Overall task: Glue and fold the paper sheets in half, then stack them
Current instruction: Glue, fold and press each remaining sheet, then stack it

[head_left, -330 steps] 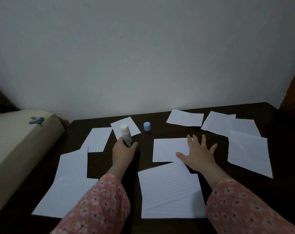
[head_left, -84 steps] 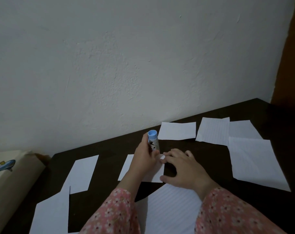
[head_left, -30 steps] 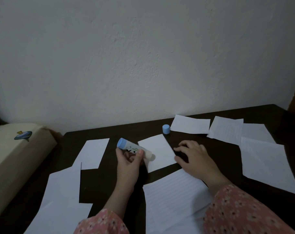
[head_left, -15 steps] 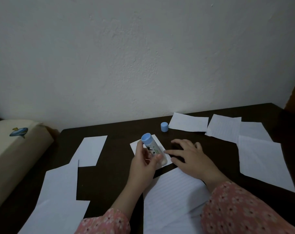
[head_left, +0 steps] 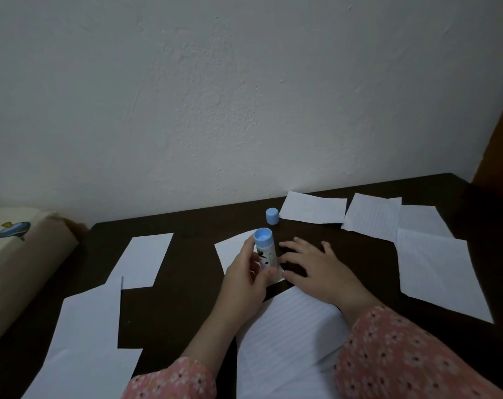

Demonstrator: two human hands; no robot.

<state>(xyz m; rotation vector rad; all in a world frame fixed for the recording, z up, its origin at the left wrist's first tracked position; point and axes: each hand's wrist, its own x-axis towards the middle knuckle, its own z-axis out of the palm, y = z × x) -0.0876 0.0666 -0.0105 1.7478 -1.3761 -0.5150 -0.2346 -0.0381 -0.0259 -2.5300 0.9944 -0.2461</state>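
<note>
Blue-ended cylindrical glue stick (head_left: 264, 249) on paper sheet (head_left: 233, 249).

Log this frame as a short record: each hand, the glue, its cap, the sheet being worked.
left hand: grips glue stick, blue base up, tip down on small sheet
right hand: fingers flat, pressing small sheet
cap: off, standing on table behind the sheet
other sheets: spread on both sides

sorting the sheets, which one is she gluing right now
The small sheet under both hands: the left hand holds the glue stick on it and the right hand pins its edge. The other sheets lie untouched.
</note>
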